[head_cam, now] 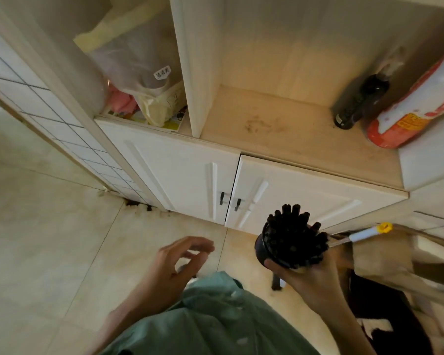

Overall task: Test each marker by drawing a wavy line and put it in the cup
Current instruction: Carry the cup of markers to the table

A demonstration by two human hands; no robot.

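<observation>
My right hand (pixel 315 275) grips a dark cup (pixel 265 248) from below, at the lower right of the head view. The cup is packed with several black-capped markers (pixel 296 235) whose ends stick up. A white marker with a yellow cap (pixel 369 232) pokes out to the right of that hand, along with a thin clear stick; how it is held is hidden. My left hand (pixel 176 265) hovers lower centre over the floor, fingers loosely curled and apart, holding nothing.
A white cabinet with two doors (pixel 228 185) stands ahead; its beige shelf top (pixel 280 126) carries a dark bottle (pixel 356 106) and a red-and-white bag (pixel 415 108). Plastic bags (pixel 139 73) fill the left niche. A brown chair or table (pixel 385 262) is at the right.
</observation>
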